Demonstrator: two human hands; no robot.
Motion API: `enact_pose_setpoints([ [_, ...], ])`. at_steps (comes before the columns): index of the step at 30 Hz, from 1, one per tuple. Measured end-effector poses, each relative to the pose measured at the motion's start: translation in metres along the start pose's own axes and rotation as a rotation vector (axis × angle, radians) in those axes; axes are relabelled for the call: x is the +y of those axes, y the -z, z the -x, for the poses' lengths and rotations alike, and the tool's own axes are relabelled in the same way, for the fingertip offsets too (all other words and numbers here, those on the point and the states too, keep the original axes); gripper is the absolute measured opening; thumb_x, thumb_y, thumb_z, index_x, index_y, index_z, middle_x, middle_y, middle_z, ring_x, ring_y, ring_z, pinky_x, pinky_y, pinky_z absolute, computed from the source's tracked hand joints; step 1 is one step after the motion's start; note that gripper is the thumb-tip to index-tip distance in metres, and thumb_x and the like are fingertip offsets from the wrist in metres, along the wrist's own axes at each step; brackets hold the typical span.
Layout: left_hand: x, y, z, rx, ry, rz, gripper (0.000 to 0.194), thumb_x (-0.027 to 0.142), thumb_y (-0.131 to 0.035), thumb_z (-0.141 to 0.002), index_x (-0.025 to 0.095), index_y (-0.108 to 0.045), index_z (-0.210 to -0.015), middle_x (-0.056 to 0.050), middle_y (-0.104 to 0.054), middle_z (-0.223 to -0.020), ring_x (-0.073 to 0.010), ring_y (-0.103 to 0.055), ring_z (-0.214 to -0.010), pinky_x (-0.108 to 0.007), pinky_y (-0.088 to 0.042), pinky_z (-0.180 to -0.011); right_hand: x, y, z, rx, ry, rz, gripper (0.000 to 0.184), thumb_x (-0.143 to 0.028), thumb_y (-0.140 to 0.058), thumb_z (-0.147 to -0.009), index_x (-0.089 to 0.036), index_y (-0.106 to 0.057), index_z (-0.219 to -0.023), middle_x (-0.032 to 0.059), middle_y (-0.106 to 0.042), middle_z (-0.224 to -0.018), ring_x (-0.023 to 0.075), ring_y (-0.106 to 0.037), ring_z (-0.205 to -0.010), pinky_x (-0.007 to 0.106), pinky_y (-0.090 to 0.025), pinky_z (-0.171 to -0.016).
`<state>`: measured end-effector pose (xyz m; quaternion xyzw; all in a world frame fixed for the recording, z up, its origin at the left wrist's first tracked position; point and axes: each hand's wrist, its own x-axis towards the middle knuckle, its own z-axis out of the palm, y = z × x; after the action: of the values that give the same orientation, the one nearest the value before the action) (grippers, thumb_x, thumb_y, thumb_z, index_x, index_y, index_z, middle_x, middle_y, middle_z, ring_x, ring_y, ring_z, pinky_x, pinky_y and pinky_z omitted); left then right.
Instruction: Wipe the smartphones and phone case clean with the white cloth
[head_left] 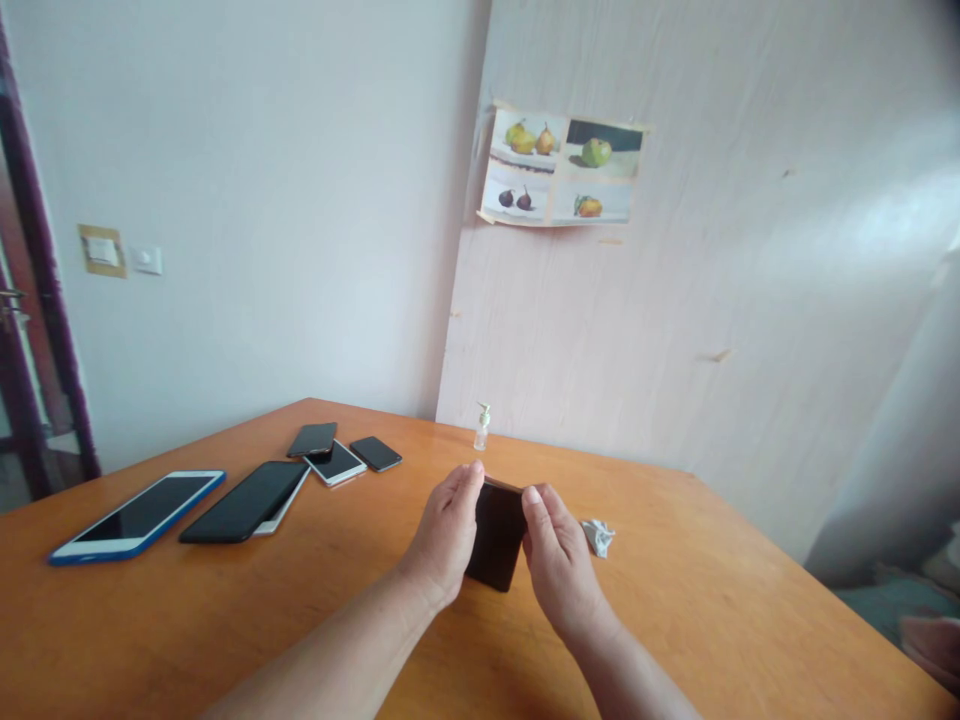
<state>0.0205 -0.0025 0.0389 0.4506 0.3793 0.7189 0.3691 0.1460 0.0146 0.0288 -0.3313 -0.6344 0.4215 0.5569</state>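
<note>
Left hand [448, 530] and right hand [556, 555]: fingers closed on opposite edges of phone [496, 540], tilted up over table [690, 610]. Clear bottle [481, 434] at phone's 12 o'clock, contents indistinct; wad [598, 538] at 3.

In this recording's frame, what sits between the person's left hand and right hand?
A dark smartphone, held by its sides between the left hand and the right hand, as the head view shows.

The tabletop [645, 640] carries several devices [244, 500] near its left edge, a bottle [481, 432] near its back edge, behind the held phone [496, 540].
</note>
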Motion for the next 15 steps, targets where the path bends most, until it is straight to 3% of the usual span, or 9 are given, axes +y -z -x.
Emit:
enact_pose_setpoints([
  [7,0.005,-0.0025,0.0037,0.003,0.034,0.011,0.037,0.054,-0.057,-0.087,0.019,-0.057,-0.075,0.001,-0.059,-0.074,-0.0149,-0.052,-0.071,-0.026,-0.04,-0.066,-0.0012,0.0025,-0.0021,0.015,0.015,-0.008,0.045,-0.066,-0.048,-0.087,-0.023,-0.047,-0.074,-0.0027,-0.045,-0.064,0.0127,-0.04,-0.057,0.023,-0.033,-0.049],
  [15,0.0042,-0.0018,0.0034,-0.007,0.048,0.047,0.041,0.059,-0.062,-0.082,0.018,-0.06,-0.075,0.0,-0.061,-0.072,-0.016,-0.055,-0.07,-0.028,-0.042,-0.067,0.0009,0.0043,-0.0036,-0.011,0.019,-0.017,0.043,-0.061,-0.048,-0.091,-0.023,-0.042,-0.072,-0.0061,-0.036,-0.059,0.0104,-0.031,-0.051,0.024,-0.029,-0.049],
])
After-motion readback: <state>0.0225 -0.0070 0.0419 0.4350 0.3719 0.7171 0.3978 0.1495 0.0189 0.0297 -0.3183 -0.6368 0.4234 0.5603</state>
